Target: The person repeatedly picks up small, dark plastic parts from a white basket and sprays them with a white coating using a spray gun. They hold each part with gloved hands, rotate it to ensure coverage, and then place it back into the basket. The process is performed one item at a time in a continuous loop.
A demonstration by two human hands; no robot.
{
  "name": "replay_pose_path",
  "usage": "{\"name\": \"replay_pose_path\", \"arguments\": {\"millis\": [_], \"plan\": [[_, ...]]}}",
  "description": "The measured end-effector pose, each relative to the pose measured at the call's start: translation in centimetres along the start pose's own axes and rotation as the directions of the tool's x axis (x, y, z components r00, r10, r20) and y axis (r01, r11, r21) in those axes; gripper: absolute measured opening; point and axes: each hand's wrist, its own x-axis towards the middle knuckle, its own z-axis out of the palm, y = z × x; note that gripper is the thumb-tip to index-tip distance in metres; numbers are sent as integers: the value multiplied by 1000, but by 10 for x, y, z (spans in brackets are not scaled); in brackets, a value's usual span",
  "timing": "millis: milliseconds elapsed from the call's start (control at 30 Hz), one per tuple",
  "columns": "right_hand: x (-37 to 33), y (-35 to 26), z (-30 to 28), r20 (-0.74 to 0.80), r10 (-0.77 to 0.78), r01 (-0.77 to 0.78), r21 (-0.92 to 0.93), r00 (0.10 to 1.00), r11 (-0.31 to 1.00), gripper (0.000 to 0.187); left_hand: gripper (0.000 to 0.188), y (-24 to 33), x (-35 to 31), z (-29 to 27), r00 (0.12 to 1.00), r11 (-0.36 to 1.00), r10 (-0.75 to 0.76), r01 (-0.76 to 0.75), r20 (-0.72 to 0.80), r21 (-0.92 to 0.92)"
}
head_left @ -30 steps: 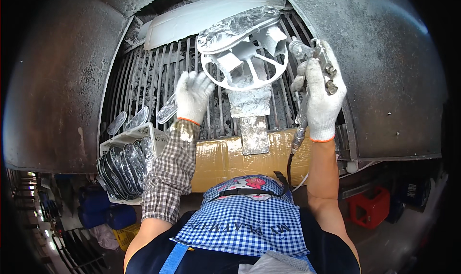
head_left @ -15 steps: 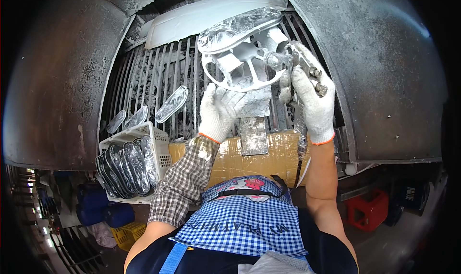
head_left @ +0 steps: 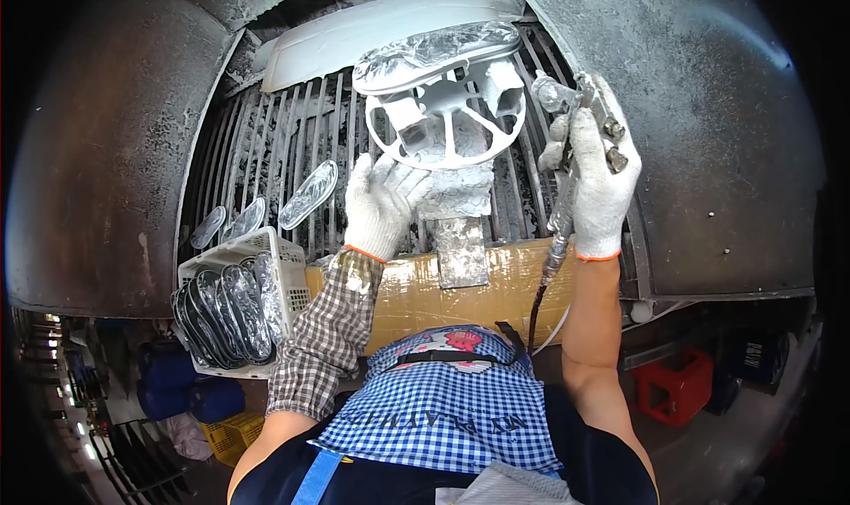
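Observation:
A white-coated spoked wheel point(head_left: 449, 142) stands on the rack like a turntable. On its far side rests a shoe-sole-shaped piece point(head_left: 434, 55), its top covered in shiny clear film and its side edge white. My left hand point(head_left: 382, 206), in a white knit glove, is at the wheel's near-left rim. Its fingers are apart and hold nothing; the fingertips seem to touch the rim. To the right of the wheel, my gloved right hand point(head_left: 602, 173) is wrapped round a spray gun point(head_left: 560, 206), whose nozzle points left toward the wheel. A hose runs down from its handle.
Powdery metal slats point(head_left: 292, 133) lie under the wheel, between dark metal side walls point(head_left: 691, 151). Several film-covered soles point(head_left: 309, 194) lie at left, beside a white basket point(head_left: 288, 262) of similar pieces. Brown taped cardboard point(head_left: 398, 288) lines the near edge. A red stool point(head_left: 677, 385) stands lower right.
My right hand has drawn the spray gun rightward, away from the wheel. The wheel has turned slightly, shifting the sole on it. My left hand has moved a little left.

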Motion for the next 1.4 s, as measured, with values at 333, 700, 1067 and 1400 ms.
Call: {"name": "replay_pose_path", "arguments": {"millis": [333,700,1067,1400], "plan": [[-21,-24,-3,-2,29,-29,-53,1000,998,55,84,18,0,-1,993,996,86,-85,-78,16],[-39,-35,-5,2,59,-59,-61,998,996,55,78,-1,-2,-1,997,996,45,-41,-60,74],[-39,-50,-7,-27,40,-43,-129,999,991,52,67,-22,-8,25,998,993,-69,70,6,-96],[-48,-54,-13,-43,59,-64,-146,997,987,52,77,-5,-3,-2,999,994,-44,45,10,-102]]}}
